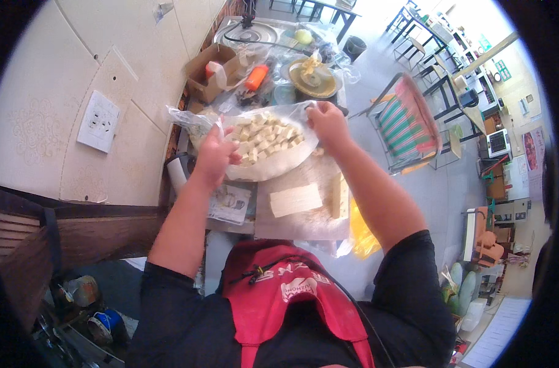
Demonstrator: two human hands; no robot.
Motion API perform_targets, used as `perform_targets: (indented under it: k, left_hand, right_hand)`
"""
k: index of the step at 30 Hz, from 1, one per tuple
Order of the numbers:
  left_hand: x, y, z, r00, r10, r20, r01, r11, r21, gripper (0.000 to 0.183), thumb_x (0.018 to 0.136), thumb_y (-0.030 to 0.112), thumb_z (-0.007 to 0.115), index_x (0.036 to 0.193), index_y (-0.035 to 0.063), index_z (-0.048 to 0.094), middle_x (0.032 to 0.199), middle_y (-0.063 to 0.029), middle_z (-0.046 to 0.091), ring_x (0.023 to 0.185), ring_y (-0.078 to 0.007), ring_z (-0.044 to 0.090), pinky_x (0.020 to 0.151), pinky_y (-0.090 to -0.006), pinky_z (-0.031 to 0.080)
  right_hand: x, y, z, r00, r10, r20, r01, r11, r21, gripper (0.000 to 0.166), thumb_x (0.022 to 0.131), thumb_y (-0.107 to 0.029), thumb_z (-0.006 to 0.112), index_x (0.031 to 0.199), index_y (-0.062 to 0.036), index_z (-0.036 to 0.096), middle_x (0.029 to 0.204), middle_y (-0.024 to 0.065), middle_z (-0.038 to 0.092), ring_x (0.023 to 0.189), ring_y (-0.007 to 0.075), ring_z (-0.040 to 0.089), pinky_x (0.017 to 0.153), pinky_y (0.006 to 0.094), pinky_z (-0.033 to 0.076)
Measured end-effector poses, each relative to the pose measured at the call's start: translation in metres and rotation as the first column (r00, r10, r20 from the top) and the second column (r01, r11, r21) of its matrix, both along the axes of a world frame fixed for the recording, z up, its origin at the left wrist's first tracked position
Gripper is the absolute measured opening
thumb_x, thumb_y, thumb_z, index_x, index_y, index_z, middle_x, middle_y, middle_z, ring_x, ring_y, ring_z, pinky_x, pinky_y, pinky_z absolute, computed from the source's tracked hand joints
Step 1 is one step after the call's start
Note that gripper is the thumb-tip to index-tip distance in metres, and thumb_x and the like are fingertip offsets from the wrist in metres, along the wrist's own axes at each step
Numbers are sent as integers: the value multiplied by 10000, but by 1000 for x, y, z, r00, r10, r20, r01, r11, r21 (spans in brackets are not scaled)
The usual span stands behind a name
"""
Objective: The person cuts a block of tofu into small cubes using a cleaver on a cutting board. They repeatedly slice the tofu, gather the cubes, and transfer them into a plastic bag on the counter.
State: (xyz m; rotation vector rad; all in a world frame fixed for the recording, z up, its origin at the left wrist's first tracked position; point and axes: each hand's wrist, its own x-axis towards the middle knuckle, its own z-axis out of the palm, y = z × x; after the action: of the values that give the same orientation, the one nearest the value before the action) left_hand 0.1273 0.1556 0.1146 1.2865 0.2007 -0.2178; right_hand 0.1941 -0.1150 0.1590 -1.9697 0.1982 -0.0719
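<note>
Both hands hold the rim of a clear plastic bag (295, 158), spread wide over the table. Inside it lie many pale cubes (265, 138) that look like cut tofu. My left hand (215, 154) pinches the bag's left edge, its other fingers partly spread beside the cubes. At the upper right edge my right hand (324, 122) grips the plastic with curled fingers. Below the bag, a pale rectangular block (296, 200) lies flat on a board (279, 227). A second, narrow block (339, 197) stands near the board's right edge, beneath my right forearm.
Behind the bag are a cardboard box (210, 94), an orange bottle (256, 77) and a round metal pan (312, 80). A printed sheet (229, 204) and a white cylindrical object (177, 172) lie at left. A striped chair (406, 124) stands right of the table, near a yellow plastic bag (363, 232).
</note>
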Motion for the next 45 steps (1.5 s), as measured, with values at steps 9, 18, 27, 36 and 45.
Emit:
perform_targets:
  k: [9, 18, 27, 36, 45]
  left_hand:
    - [-14, -4, -17, 997, -71, 42, 65, 989, 132, 890, 857, -25, 554, 1613, 138, 112, 1568, -185, 335, 808, -162, 601, 678, -316, 540]
    - [-26, 3, -31, 999, 41, -16, -39, 992, 123, 891, 842, -35, 543, 1606, 118, 110, 1527, -201, 395, 862, -183, 620, 700, -312, 560]
    - [-100, -9, -45, 852, 24, 523, -342, 782, 521, 865, 800, 23, 651, 1549, -9, 221, 1542, -205, 364, 1420, -334, 373, 1188, -420, 279]
    - [-280, -36, -134, 989, 146, 13, -109, 673, 731, 735, 813, 44, 648, 1488, 9, 358, 1449, -212, 470, 1335, -337, 480, 1138, -419, 361]
    - [-315, -106, -126, 994, 59, -89, 35, 603, 797, 496, 841, 48, 605, 1330, -6, 538, 1234, -205, 626, 1095, -321, 648, 949, -392, 528]
  right_hand:
    - [-32, 63, -3, 725, 680, -112, -575, 508, -641, 446, 863, -59, 536, 1307, -22, 553, 1328, 216, 546, 1219, 351, 543, 1053, 441, 432]
    - [-35, 7, 10, 876, 479, 53, -404, 791, -460, 441, 862, -107, 615, 1293, -19, 583, 1188, 197, 661, 1055, 345, 658, 929, 413, 511]
    - [-15, -145, -125, 999, 19, -27, -33, 600, -799, 333, 787, -262, 741, 984, 5, 712, 970, 199, 710, 929, 368, 682, 857, 461, 547]
    - [17, -203, -177, 795, 84, -600, -576, 413, -705, 512, 653, -387, 841, 979, -17, 703, 1002, 180, 721, 986, 350, 686, 863, 411, 549]
    - [-14, -220, -165, 956, 201, -213, -292, 665, -687, 431, 740, -156, 750, 1137, -55, 614, 1083, 224, 675, 1042, 408, 637, 878, 461, 519]
